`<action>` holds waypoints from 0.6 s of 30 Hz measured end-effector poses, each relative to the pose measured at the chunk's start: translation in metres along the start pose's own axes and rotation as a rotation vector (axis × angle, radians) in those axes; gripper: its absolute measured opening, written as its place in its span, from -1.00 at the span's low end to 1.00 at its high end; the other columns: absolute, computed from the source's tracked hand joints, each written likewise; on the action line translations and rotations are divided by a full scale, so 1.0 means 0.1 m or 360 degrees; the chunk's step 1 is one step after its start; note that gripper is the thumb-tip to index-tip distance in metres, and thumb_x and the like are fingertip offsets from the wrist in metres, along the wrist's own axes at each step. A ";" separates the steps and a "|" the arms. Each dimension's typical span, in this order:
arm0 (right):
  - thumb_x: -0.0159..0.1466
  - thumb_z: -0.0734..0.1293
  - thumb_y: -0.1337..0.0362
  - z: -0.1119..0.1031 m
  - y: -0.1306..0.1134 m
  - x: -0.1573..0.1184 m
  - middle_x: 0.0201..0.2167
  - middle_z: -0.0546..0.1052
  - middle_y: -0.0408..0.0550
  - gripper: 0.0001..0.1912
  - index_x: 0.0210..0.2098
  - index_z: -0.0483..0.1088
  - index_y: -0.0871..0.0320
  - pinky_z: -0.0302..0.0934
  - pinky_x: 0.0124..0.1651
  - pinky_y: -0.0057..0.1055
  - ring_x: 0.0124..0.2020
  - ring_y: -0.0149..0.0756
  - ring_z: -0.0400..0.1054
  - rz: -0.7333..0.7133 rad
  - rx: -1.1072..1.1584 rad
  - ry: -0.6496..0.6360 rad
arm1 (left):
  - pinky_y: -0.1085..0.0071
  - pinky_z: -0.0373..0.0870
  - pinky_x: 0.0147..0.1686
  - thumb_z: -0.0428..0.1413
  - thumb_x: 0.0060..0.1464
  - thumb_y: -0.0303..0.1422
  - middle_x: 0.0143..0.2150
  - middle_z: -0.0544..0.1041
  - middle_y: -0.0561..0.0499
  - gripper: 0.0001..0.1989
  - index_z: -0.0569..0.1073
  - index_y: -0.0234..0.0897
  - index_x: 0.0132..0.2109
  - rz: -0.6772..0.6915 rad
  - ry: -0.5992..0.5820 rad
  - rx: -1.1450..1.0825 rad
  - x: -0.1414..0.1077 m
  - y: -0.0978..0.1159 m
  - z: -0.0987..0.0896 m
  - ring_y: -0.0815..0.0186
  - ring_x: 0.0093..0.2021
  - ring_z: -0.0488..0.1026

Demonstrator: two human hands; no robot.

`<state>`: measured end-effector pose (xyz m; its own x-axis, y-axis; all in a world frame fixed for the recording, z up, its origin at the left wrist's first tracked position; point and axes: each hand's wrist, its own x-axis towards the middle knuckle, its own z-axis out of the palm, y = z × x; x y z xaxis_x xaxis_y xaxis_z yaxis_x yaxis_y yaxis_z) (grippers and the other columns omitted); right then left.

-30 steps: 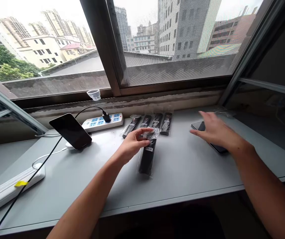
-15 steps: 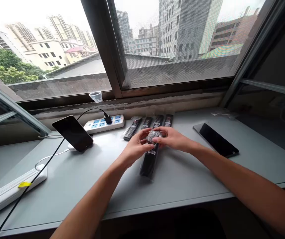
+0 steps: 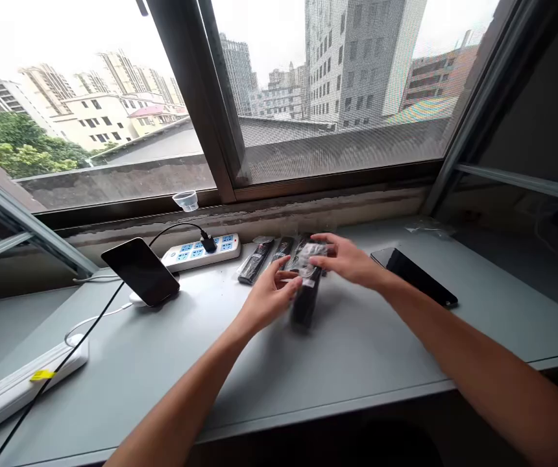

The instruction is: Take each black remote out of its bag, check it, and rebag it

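Note:
A long black item in clear plastic wrap [image 3: 305, 305] slants over the grey table, its upper end pinched in my right hand [image 3: 342, 259]. The wrap at that end is crumpled and the item is a little blurred. My left hand [image 3: 273, 292] is beside it on the left, fingers apart and curved, with its fingertips close to the wrap. Behind my hands several similar wrapped black items lie in a row, among them one at the left end [image 3: 256, 261] and another beside it [image 3: 283, 250]; my right hand partly hides the others.
A phone leans on a stand [image 3: 141, 271] at the left, near a white power strip [image 3: 201, 251] with a black plug and cables. Another white strip [image 3: 26, 383] lies front left. A dark phone [image 3: 415, 277] lies right. A clear cup [image 3: 186, 201] is by the window.
The wrapped item has moved right and slightly up with my right hand. My left hand has come off it and opened a little. The camera view has shifted slightly.

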<state>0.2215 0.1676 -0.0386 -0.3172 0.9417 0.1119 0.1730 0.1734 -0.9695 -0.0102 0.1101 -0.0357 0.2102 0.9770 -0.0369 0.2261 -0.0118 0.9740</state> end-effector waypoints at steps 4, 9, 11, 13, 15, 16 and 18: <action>0.23 0.54 0.17 -0.59 0.06 0.10 -0.08 0.64 0.13 -0.30 0.31 0.38 0.21 0.44 -0.04 -0.21 -0.11 -0.06 0.54 0.0076 -0.0431 0.0372 | 0.24 0.47 -0.08 0.19 0.30 -0.19 -0.01 0.62 -0.16 -0.70 0.57 -0.22 0.07 0.0335 0.0068 0.0583 0.08 0.06 0.06 0.11 -0.08 0.57; 0.28 0.48 0.24 -0.86 0.24 0.39 0.09 0.61 0.13 -0.61 0.10 0.56 0.15 0.36 0.11 -0.26 0.11 -0.03 0.50 0.0264 -0.1289 0.0653 | 0.28 0.46 0.06 0.01 0.41 -0.27 0.12 0.59 -0.12 -0.71 0.53 -0.17 0.14 0.0378 -0.0032 0.1601 0.45 0.23 0.41 0.13 0.08 0.56; 0.27 0.49 0.27 -0.81 0.29 0.53 0.03 0.62 0.19 -0.68 0.01 0.61 0.19 0.35 0.12 -0.24 0.08 0.01 0.51 0.0297 -0.1382 0.0670 | 0.16 0.47 0.06 0.09 0.35 -0.20 0.14 0.56 -0.26 -0.63 0.50 -0.28 0.18 0.0276 -0.0029 0.1749 0.64 0.30 0.62 -0.04 0.13 0.55; 0.29 0.47 0.28 -0.76 0.33 0.63 -0.02 0.61 0.24 -0.79 -0.10 0.65 0.21 0.36 0.09 -0.21 0.04 0.04 0.52 0.0316 -0.1455 0.0648 | 0.08 0.48 0.04 0.17 0.28 -0.19 0.10 0.56 -0.42 -0.57 0.52 -0.44 0.13 0.0166 -0.0014 0.1855 0.81 0.36 0.81 -0.19 0.15 0.53; 0.32 0.45 0.28 -0.73 0.34 0.65 0.01 0.59 0.28 -0.82 -0.14 0.66 0.21 0.35 0.09 -0.19 0.04 0.07 0.51 0.0295 -0.1529 0.0599 | 0.11 0.48 0.05 0.21 0.23 -0.26 0.08 0.57 -0.47 -0.60 0.53 -0.48 0.09 0.0066 0.0001 0.1922 0.93 0.41 0.95 -0.20 0.17 0.53; 0.33 0.44 0.27 -0.72 0.35 0.64 0.04 0.58 0.30 -0.81 -0.15 0.67 0.21 0.34 0.10 -0.18 0.07 0.09 0.49 0.0268 -0.1566 0.0562 | 0.14 0.48 0.05 0.23 0.20 -0.31 0.07 0.58 -0.45 -0.63 0.54 -0.47 0.07 0.0033 0.0001 0.1940 0.97 0.43 0.99 -0.17 0.17 0.54; 0.36 0.42 0.22 -0.71 0.34 0.56 0.07 0.56 0.32 -0.78 -0.14 0.67 0.21 0.31 0.14 -0.14 0.12 0.15 0.46 0.0191 -0.1628 0.0457 | 0.20 0.48 0.03 0.24 0.14 -0.38 0.06 0.60 -0.40 -0.66 0.54 -0.43 0.05 -0.0002 -0.0004 0.1947 1.01 0.46 1.02 -0.11 0.15 0.56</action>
<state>0.2759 0.2462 -0.0498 -0.0377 0.9782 0.2041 0.9308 0.1086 -0.3489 0.1185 0.1865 -0.0170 0.2108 0.9767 -0.0393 0.9712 -0.2047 0.1219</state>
